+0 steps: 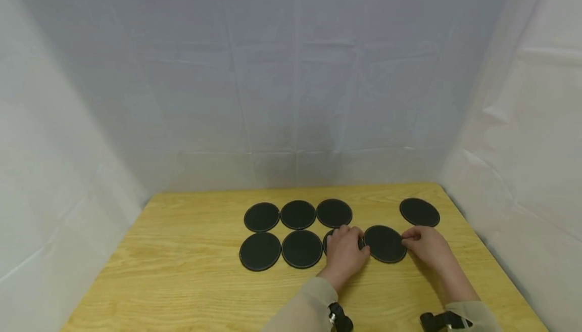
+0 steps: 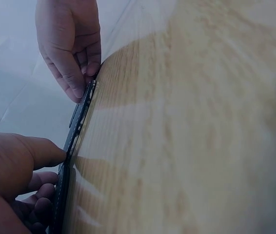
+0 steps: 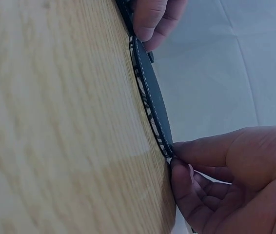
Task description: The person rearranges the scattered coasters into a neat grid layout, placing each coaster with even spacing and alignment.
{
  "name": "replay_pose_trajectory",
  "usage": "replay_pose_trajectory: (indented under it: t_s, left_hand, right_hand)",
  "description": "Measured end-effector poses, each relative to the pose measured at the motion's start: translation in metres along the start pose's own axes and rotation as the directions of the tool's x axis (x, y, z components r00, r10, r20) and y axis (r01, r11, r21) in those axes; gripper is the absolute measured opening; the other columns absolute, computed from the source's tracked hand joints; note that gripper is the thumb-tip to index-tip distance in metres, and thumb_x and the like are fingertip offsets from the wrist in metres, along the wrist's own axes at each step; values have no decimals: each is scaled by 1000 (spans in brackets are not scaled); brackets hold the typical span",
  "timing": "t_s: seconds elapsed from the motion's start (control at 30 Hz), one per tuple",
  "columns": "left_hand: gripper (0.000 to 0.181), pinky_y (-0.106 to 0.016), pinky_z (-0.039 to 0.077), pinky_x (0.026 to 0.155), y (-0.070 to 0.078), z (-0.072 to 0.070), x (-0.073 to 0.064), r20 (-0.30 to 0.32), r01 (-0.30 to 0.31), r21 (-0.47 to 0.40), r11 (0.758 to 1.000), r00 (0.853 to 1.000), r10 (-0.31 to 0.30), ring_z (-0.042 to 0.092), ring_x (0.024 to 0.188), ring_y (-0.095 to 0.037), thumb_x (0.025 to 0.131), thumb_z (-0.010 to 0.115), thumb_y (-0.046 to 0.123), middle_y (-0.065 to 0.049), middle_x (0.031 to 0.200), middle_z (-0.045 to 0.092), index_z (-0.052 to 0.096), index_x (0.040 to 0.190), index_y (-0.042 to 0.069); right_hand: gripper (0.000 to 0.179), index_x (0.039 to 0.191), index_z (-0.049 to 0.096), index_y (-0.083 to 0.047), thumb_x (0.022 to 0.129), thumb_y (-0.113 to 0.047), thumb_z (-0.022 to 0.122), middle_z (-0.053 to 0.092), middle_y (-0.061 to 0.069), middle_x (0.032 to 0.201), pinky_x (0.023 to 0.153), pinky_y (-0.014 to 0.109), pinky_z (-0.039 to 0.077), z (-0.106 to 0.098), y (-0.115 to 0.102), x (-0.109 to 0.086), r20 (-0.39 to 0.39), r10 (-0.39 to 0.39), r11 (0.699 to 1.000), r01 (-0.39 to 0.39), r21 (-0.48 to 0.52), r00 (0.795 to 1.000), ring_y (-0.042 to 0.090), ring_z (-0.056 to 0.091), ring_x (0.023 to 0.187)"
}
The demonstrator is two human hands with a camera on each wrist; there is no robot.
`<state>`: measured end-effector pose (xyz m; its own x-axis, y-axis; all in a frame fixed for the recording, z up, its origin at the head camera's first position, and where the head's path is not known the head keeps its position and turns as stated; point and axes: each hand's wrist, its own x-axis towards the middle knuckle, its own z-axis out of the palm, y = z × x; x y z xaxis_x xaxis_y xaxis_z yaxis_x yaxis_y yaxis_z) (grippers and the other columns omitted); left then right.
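Several round black coasters with stitched rims lie on the wooden table (image 1: 191, 256). My right hand (image 1: 427, 245) pinches the right edge of a front-row coaster (image 1: 384, 244) between thumb and fingers. In the right wrist view this coaster (image 3: 153, 100) shows a patterned black-and-white underside at its rim. My left hand (image 1: 346, 251) rests over the neighbouring coaster (image 1: 326, 241), covering most of it. Its thumb touches where the two coasters meet, seen in the left wrist view beside the left hand (image 2: 11, 170); the other fingers lie loosely bent on the coaster.
Two more coasters, one at the left end (image 1: 260, 252) and one beside it (image 1: 302, 249), continue the front row. Behind them three coasters stand side by side, including a middle one (image 1: 297, 215). A separate coaster (image 1: 420, 212) lies back right. White sheeting (image 1: 291, 94) surrounds the table.
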<state>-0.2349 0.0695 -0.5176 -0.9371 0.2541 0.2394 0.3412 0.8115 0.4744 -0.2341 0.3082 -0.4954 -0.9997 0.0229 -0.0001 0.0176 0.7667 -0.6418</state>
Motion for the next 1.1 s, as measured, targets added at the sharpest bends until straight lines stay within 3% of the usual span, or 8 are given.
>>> replay_pose_trajectory:
  t_s: [0.87,1.1]
  left_hand:
    - [25,-34,41,81,0,-1,0,-4,-6,12,1000,1000,6,59,98,-19,99,85,30,2,110,66,80,119,17]
    - [28,-36,45,84,1,-6,1,27,-1,-10,1000,1000,1,62,101,-20,100,84,31,0,114,69,79,125,17]
  right_hand:
    - [17,110,77,6,103,-10,75,75,18,105,88,58,55,-2,1,0,16,2,1000,-2,-1,1000,37,70,98]
    - [21,114,76,7,105,-12,74,75,19,107,88,58,55,-2,3,-1,24,-1,1000,0,17,1000,38,70,100]
